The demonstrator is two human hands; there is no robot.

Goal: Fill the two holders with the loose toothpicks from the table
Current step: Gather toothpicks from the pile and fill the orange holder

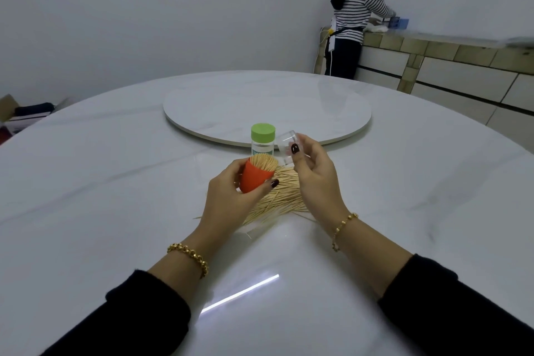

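Above the heap of loose pale wooden toothpicks (278,201) on the white marble table (115,182), the left hand (228,196) grips a packed orange plastic holder (254,180); the right hand (313,175) pinches what seems its clear plastic cap (286,141). Best to level the tips, then lower the cap squarely.

Capped holder (262,139) stands behind the toothpick pile (277,196).

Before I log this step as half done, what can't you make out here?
All in the head view:
- contents of the green-lidded holder: too small to read, and its base is hidden behind the orange holder.
- extent of the loose toothpicks: covered by the left hand and right hand.
- clear cap: faint outline, partly under right-hand fingers.
- orange holder's base: wrapped by the left hand.
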